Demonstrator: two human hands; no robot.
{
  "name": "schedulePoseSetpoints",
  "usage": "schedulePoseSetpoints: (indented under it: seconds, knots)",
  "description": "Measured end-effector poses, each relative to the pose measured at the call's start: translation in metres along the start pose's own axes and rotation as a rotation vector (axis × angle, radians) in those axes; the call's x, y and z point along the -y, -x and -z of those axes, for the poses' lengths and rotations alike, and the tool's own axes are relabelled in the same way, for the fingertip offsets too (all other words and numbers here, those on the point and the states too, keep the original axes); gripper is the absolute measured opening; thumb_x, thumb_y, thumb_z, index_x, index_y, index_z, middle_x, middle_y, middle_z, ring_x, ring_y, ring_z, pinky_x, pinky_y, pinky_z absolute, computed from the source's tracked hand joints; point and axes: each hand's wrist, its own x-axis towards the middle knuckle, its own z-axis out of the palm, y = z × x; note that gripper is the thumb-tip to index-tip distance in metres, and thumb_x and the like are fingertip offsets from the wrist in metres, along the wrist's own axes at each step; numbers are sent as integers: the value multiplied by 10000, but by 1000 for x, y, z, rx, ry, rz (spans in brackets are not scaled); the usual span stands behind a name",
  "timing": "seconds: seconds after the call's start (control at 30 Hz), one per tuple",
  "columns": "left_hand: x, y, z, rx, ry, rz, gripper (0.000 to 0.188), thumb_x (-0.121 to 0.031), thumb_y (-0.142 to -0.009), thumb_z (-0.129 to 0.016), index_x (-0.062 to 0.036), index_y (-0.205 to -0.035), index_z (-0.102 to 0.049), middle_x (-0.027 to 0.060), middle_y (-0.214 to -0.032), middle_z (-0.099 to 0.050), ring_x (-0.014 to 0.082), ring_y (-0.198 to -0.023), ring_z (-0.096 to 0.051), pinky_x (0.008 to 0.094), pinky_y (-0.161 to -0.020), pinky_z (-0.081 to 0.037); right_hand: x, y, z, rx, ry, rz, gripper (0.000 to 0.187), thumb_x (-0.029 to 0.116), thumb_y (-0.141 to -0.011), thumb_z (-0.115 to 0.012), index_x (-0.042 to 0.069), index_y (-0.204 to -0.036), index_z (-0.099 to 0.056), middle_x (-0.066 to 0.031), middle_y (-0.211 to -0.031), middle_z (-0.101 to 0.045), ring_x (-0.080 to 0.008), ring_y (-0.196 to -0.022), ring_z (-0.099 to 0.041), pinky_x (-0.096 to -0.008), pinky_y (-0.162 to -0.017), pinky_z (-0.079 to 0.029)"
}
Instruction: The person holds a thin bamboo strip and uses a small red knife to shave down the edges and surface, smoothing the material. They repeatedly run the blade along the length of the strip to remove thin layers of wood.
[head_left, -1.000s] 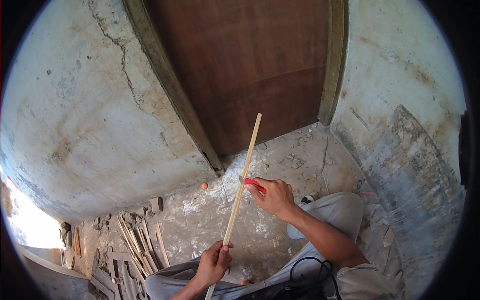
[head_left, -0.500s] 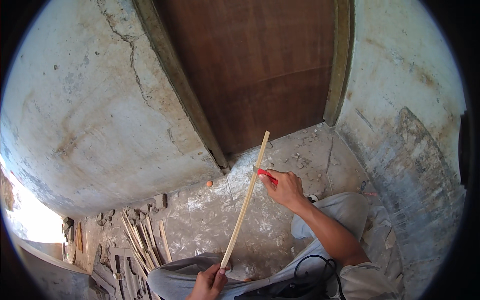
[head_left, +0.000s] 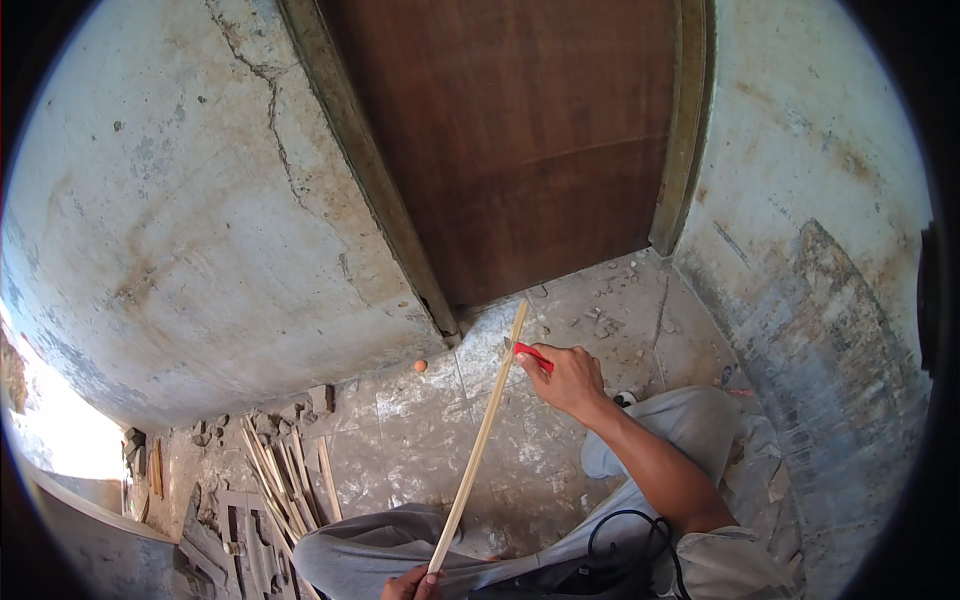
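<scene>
A long, thin pale wooden strip (head_left: 476, 450) slants up and away from my lap. My left hand (head_left: 411, 583), at the lower edge, is closed around its near end. Near the far end, my right hand (head_left: 566, 378) grips a red utility knife (head_left: 533, 355). Its short blade lies against the strip, a little below the far tip. My right thumb is close to the strip, beside the knife; whether it touches the wood I cannot tell.
Several similar strips (head_left: 280, 480) lie piled left of my bent legs, by a grey slotted piece (head_left: 240, 520). A small orange ball-like thing (head_left: 421, 366) sits near the wall. Rubble (head_left: 600, 322) litters the floor before a brown door (head_left: 520, 150). Cracked walls flank it.
My left hand has drawn the strip down toward my lap, so its far tip now stands closer to the knife. The right hand and knife have barely moved.
</scene>
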Motion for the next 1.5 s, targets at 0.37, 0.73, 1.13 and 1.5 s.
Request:
schedulePoseSetpoints:
  seconds: [0.37, 0.73, 1.13, 1.5]
  knots:
    - [10, 38, 10, 2, 11, 139, 274, -265, -1052, -479, -27, -962, -581, -43, -618, -444, 52, -525, -376, 240, -467, -300, -11, -15, 8, 87, 61, -238, 420, 473, -937, -553, 111, -1041, -740, -174, -776, -710, -387, -793, -693, -503, -753, -538]
    - [11, 9, 10, 13, 382, 422, 260, -284, -1057, -461, -77, -1080, -615, -60, -576, -396, 61, -456, -343, 218, -433, -291, -31, 12, -17, 515, 417, -169, 505, 460, -934, -570, -23, -958, -714, -248, -878, -700, -430, -913, -678, -534, -822, -510]
    - [-71, -175, 10, 142, 452, 392, 295, -223, -1064, -405, -15, -1214, -551, 58, -804, -597, 94, -477, -411, 245, -422, -324, 26, 24, -17, 273, -215, -76, 422, 417, -984, -523, 32, -985, -696, -190, -689, -657, -391, -689, -665, -472, -638, -498]
    - [-32, -200, -16, 205, 500, 261, 281, -128, -1039, -458, 19, -1268, -526, 95, -989, -624, 136, -587, -546, 262, -511, -485, 28, 51, -33, 369, -289, 103, 359, 396, -968, -566, 70, -1043, -694, -175, -743, -683, -372, -674, -674, -443, -606, -513]
